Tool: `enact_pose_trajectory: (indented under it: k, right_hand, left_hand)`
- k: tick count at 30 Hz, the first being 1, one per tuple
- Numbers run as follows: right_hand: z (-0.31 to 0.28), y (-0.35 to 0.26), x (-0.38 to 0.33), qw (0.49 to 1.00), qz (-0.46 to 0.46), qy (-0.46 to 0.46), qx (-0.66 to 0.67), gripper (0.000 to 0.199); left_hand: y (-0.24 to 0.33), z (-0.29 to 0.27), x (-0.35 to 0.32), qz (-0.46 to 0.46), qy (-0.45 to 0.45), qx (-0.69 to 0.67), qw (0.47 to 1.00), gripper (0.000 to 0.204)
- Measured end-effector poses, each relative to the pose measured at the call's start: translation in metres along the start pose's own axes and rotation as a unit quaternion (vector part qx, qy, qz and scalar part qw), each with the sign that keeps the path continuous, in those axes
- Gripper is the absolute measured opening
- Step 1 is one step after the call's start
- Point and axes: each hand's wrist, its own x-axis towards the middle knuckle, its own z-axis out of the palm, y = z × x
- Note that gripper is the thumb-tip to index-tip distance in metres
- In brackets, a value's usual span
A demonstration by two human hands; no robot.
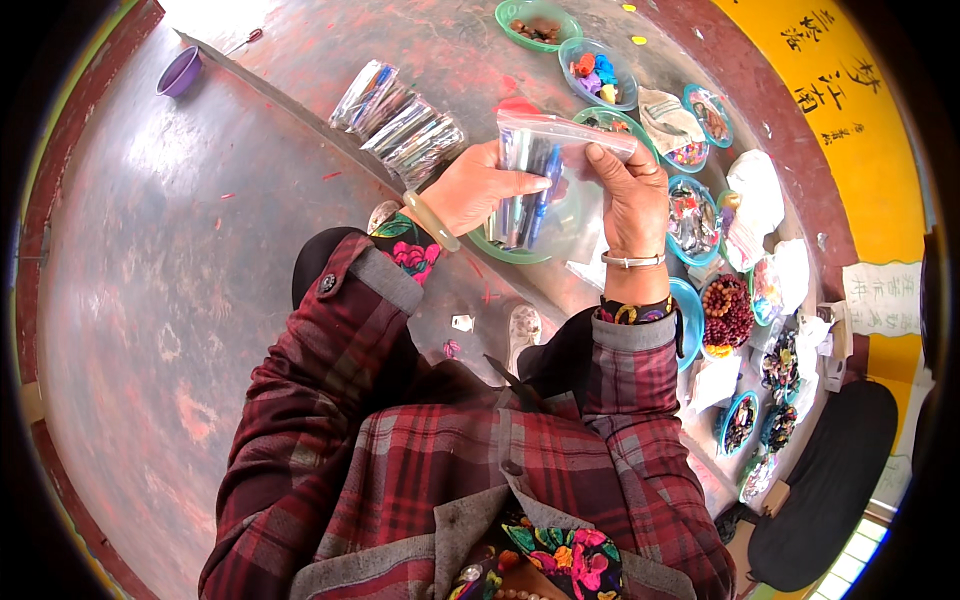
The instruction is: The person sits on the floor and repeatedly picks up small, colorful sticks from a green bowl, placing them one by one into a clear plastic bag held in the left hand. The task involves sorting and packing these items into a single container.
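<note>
Between my hands is a clear zip bag (530, 165) with several pens inside, one of them blue. My left hand (475, 190) grips the bag's left side, thumb lying across the pens. At the top right edge, my right hand (632, 195) pinches the plastic near the zip strip. Beneath the bag sits a green basin (515, 258), largely hidden by the bag and my hands. Left of my left hand, several similar packed bags of pens (400, 125) lie in a row on the floor.
Basins of small goods line the right side, among them a blue basin (693, 220) and a basin of dark red beads (727, 312). White cloth bags (755, 200) stand beside them. A purple bowl (180, 72) and scissors (253, 37) are at the far left.
</note>
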Motion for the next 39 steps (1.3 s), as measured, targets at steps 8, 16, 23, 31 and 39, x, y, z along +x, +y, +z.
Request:
enact_pose_trajectory:
  k: [8,16,23,31,39]
  right_hand:
    - [0.002,0.009,0.001,0.998,-0.034,0.017,0.059,0.011]
    - [-0.067,0.070,0.029,0.859,0.051,-0.100,-0.500,0.016]
    - [-0.078,0.173,-0.003,0.541,0.168,-0.316,-0.761,0.020]
    - [-0.068,0.184,-0.021,0.491,0.154,-0.331,-0.791,0.017]
    - [-0.055,0.149,-0.008,0.471,0.204,-0.335,-0.791,0.020]
  left_hand:
    - [0.003,0.001,0.000,0.025,0.031,0.033,0.999,0.033]
    - [0.011,-0.026,0.008,0.134,0.109,0.021,0.985,0.023]
    - [0.010,-0.023,0.005,0.111,0.122,-0.044,0.985,0.024]
    - [0.013,-0.025,0.003,0.078,0.110,-0.081,0.988,0.022]
    - [0.012,-0.028,0.003,0.079,0.146,-0.034,0.986,0.022]
